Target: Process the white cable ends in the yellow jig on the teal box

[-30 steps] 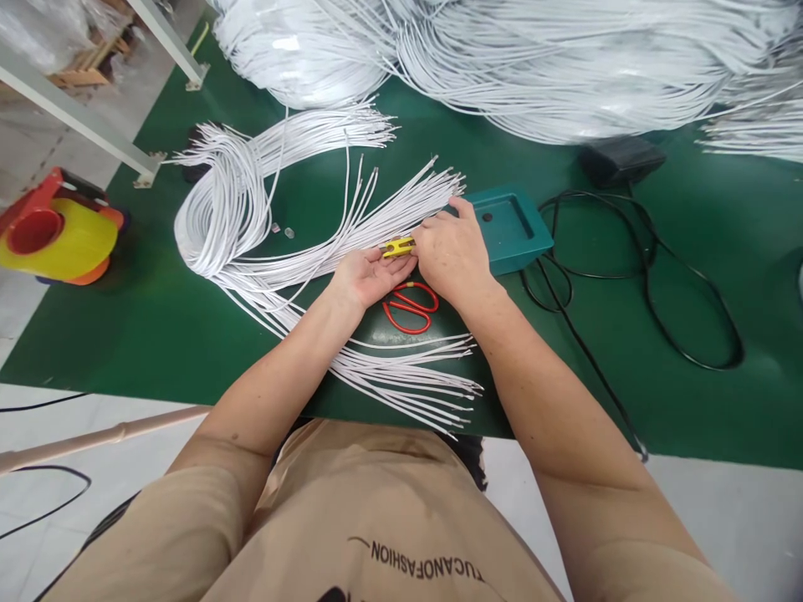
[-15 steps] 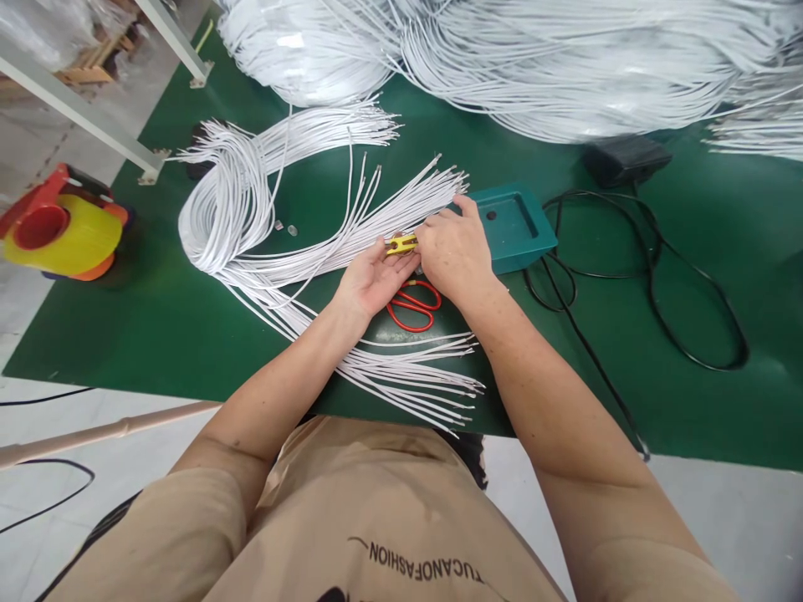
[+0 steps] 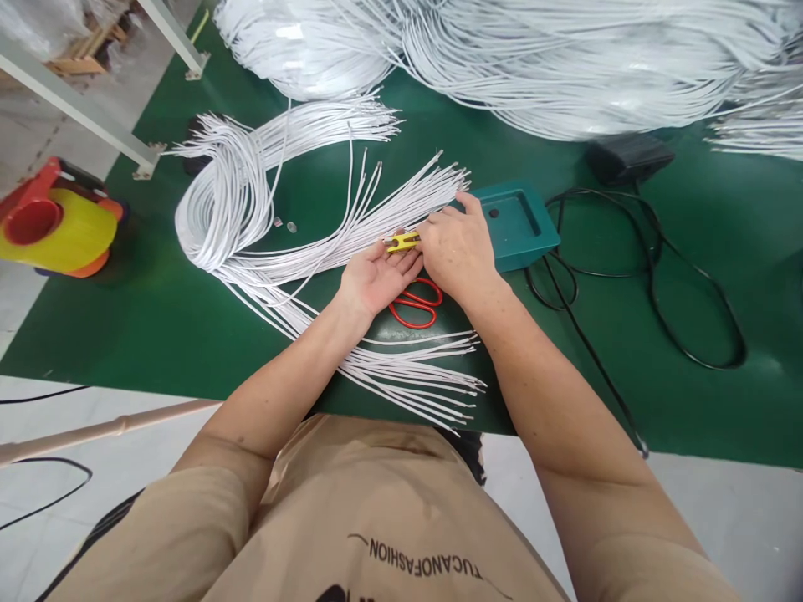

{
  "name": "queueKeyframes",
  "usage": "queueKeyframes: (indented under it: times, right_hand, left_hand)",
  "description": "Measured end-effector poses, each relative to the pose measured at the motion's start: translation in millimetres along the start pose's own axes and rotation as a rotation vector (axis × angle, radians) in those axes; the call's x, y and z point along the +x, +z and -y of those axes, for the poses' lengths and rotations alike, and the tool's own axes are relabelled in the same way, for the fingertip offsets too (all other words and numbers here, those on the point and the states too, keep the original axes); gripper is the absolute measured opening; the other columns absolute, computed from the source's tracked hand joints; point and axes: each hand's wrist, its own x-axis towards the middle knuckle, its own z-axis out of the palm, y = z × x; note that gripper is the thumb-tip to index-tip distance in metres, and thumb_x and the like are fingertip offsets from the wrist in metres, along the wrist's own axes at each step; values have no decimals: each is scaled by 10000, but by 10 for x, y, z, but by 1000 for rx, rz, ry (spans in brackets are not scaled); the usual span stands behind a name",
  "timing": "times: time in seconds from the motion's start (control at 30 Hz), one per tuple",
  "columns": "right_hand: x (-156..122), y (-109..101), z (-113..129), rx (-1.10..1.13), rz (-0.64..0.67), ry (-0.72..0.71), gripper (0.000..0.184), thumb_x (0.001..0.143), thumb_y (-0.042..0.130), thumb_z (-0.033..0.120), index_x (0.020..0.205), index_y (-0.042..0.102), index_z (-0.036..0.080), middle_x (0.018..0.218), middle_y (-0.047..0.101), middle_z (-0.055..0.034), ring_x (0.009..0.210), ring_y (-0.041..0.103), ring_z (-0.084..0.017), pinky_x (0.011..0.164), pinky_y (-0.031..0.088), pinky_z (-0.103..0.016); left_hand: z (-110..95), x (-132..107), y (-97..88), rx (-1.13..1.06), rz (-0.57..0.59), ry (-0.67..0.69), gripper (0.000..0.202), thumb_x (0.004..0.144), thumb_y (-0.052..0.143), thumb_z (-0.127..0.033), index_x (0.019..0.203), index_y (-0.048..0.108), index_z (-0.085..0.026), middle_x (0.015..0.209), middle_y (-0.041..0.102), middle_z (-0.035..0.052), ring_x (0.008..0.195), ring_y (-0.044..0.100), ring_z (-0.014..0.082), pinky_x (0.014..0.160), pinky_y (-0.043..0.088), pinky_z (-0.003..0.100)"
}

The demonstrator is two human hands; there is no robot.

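**Yellow tool on the white cords**

Yellow tool: it is small, and it sits right between the two hands, on top of the white cords. The left hand lies flat with the palm up and the fingers spread out. It is not clenched, and its fingertips touch the tool from below. The right hand has its back up and its fingers bent down. Those fingers press on the end of the tool and on the cords under it. I cannot tell if this hand is pinching the tool, a cord, or both.

The white cords lie on the green tabletop. They go under both hands. Past the left hand they bend round in a big loop. Past the right hand's fingers their ends fan out. More cord ends lie closer to the body, under the two arms.

Red scissors lie on the tabletop just under the hands, partly hidden by the right wrist. A green box stands just beside the right hand, on its far side. A black cable curls in loops further out on that side. A black box is behind it. A big heap of white cords fills the far end of the tabletop, well away from both hands.

Far out past the left hand, down on the floor, stands a yellow and red thing.
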Motion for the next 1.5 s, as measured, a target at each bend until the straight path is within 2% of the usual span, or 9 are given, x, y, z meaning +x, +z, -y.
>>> queueKeyframes:
  times: [0.23, 0.5, 0.87, 1.0, 1.13, 1.2, 1.3, 1.4, 1.5]
  right_hand:
    - [7, 8, -7, -41, 22, -6, 372, 944, 312, 175, 830, 666, 173, 847, 678, -78, 900, 583, -225, 1105, 255, -463]
    - [9, -4, 8, 107, 30, 41, 373, 950, 307, 187, 831, 661, 185, 847, 671, -76, 961, 572, -241, 1122, 217, -486]
    - [24, 1, 10, -30, 31, 21, 345, 937, 329, 161, 805, 647, 185, 827, 670, -63, 885, 574, -213, 1096, 256, -455]
    - [17, 16, 0, 26, 29, 22, 352, 957, 324, 206, 873, 664, 175, 873, 683, -83, 946, 578, -240, 1082, 259, -480]
    - [1, -123, -63, 92, 29, 20, 310, 955, 378, 253, 1109, 634, 168, 1063, 683, -115, 1075, 554, -276, 1054, 294, -490]
    - [-16, -231, -135, 118, -10, 44, 334, 952, 388, 258, 1201, 597, 179, 1187, 650, -133, 1130, 535, -295, 1028, 319, -502]
    - [-50, -339, -255, 124, -68, 98, 338, 954, 374, 247, 1180, 617, 183, 1241, 622, -149, 1140, 530, -315, 987, 347, -523]
    - [-91, -325, -311, 137, -84, 115, 320, 943, 385, 230, 1100, 661, 187, 1220, 634, -143, 1115, 546, -308, 969, 371, -517]
    - [-146, -250, -288, 193, -150, 153, 286, 911, 431, 204, 1031, 691, 206, 1202, 651, -116, 1101, 561, -296, 965, 399, -501]
  left_hand:
    - [-15, 16, 9, -23, 30, -66, 378, 983, 264, -202, 1210, 557, -130, 1141, 666, 143, 1065, 670, 208, 893, 555, 361]
    - [-15, 62, -5, -64, 24, -91, 374, 975, 255, -188, 1166, 565, -105, 1069, 679, 139, 1017, 681, 199, 870, 557, 331]
    - [-26, 66, 69, -28, -60, -77, 398, 962, 245, -148, 1183, 576, -122, 1099, 678, 143, 1030, 680, 208, 853, 569, 341]
    - [-19, -31, 84, 34, -61, -42, 387, 982, 269, -192, 1210, 559, -72, 1098, 680, 160, 1074, 668, 208, 913, 552, 311]
    - [-59, -190, 39, 175, -26, 17, 348, 956, 387, -199, 1220, 559, -51, 1208, 647, 200, 1158, 632, 236, 1004, 504, 317]
    - [-84, -258, -11, 243, -27, 58, 321, 910, 451, -135, 1197, 575, -65, 1223, 646, 200, 1160, 632, 237, 1014, 496, 319]
    - [-76, -338, -116, 446, -38, 192, 277, 860, 536, -122, 1125, 609, -88, 1157, 680, 183, 1115, 655, 238, 1018, 489, 344]
    - [1, -380, -223, 927, -15, 473, 204, 829, 592, -141, 1015, 674, -145, 1111, 702, 114, 1122, 641, 225, 1082, 426, 363]
    - [115, -334, -267, 1420, 126, 778, 239, 858, 522, -128, 1003, 709, -157, 1231, 662, 88, 1241, 556, 218, 1154, 332, 352]
